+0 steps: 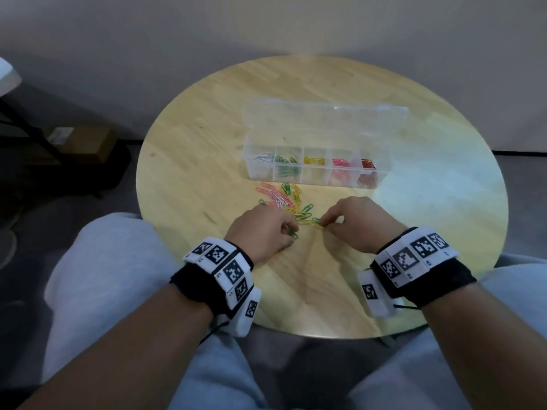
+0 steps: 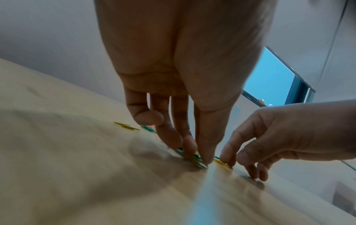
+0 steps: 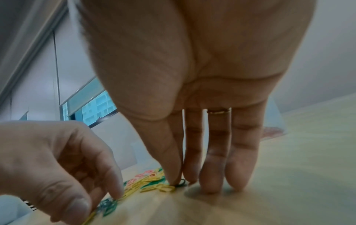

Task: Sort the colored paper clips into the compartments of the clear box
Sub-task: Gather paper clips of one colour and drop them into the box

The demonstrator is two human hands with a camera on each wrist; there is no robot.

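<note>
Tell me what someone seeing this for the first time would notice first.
Probably the clear plastic compartment box at the middle of the round wooden table, with white, green, yellow, pink and red clips sorted into five compartments. Next, the loose pile of mixed coloured paper clips in front of it. At the pile's near edge, the left hand pinches a green paper clip and the right hand a yellow paper clip.

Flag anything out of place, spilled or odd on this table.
Nothing stands out. The loose paper clips heaped on the table are simply unsorted; the clear box sits open, one colour per compartment.
</note>
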